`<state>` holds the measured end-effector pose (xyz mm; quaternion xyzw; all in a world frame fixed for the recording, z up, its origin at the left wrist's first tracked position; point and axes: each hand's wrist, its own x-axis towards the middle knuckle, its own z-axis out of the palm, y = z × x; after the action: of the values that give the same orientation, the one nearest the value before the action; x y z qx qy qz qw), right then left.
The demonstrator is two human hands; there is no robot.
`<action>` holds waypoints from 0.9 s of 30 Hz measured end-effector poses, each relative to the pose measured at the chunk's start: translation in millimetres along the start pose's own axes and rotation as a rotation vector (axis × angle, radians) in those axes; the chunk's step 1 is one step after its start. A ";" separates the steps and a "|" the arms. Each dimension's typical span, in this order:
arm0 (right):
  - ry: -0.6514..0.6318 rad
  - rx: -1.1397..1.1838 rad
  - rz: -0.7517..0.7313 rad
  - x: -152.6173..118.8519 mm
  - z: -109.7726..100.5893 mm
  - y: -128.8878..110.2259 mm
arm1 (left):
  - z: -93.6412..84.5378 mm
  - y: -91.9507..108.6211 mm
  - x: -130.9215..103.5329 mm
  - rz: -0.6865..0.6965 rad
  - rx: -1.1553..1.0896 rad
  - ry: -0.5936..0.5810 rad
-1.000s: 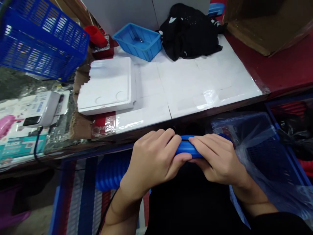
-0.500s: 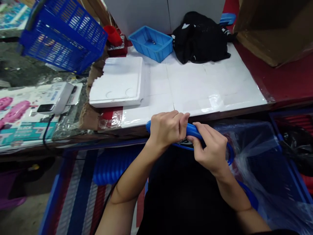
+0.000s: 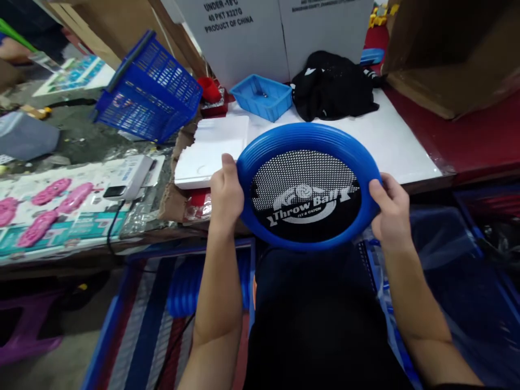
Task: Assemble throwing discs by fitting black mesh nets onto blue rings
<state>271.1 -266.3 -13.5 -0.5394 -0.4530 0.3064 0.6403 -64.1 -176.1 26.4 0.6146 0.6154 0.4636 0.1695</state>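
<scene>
A blue ring-shaped paddle (image 3: 309, 132) with a black mesh centre, printed "Throw Ball Fly & Catch", is held up over the table's front edge. My left hand (image 3: 226, 189) is closed on its left rim, thumb on top. On the opposite rim, my right hand (image 3: 390, 208) grips with the thumb over the face and the fingers behind, partly hidden. The printed side faces me. Behind the paddle's left part lies a white foam block (image 3: 215, 141) on the white tabletop (image 3: 400, 143).
A light blue tray (image 3: 262, 97) and a black cloth bundle (image 3: 333, 86) lie at the back. Left are a blue basket (image 3: 150, 92), a white device (image 3: 128, 179) and pink pieces (image 3: 75, 197). Blue rings (image 3: 184, 287) are stacked below; a cardboard box (image 3: 450, 59) stands right.
The paddle has turned from nearly edge-on to showing its printed face. My hands have moved apart to opposite sides of its rim, and the head view has shifted.
</scene>
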 end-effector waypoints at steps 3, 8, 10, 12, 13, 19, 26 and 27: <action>-0.109 0.045 0.114 3.2 1.9 10.8 | 16.1 -12.3 17.1 0.000 0.052 -0.019; -0.128 0.142 0.308 14.1 5.4 34.1 | 60.0 -5.0 52.1 0.050 0.139 -0.192; -0.044 0.124 0.326 20.2 6.8 44.1 | 75.6 0.1 65.9 0.098 0.131 -0.228; 0.005 0.086 0.348 23.6 7.4 51.4 | 84.9 5.1 75.5 0.103 0.121 -0.276; 0.017 0.075 0.360 24.0 7.4 53.6 | 86.3 7.5 77.7 0.091 0.114 -0.308; 0.079 0.192 0.441 18.9 11.9 54.1 | 39.8 -7.8 16.4 0.025 -0.373 -0.190; 0.095 0.295 0.526 21.5 15.5 54.8 | -18.1 -170.4 -162.6 -0.786 -0.789 -0.336; 0.103 0.291 0.537 22.0 15.1 55.1 | -10.2 -194.3 -170.7 -0.849 -0.585 -0.348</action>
<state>271.5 -228.0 -61.2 -0.5572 -0.2126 0.4986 0.6290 -156.5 -299.8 -181.3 0.3066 0.6178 0.3976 0.6051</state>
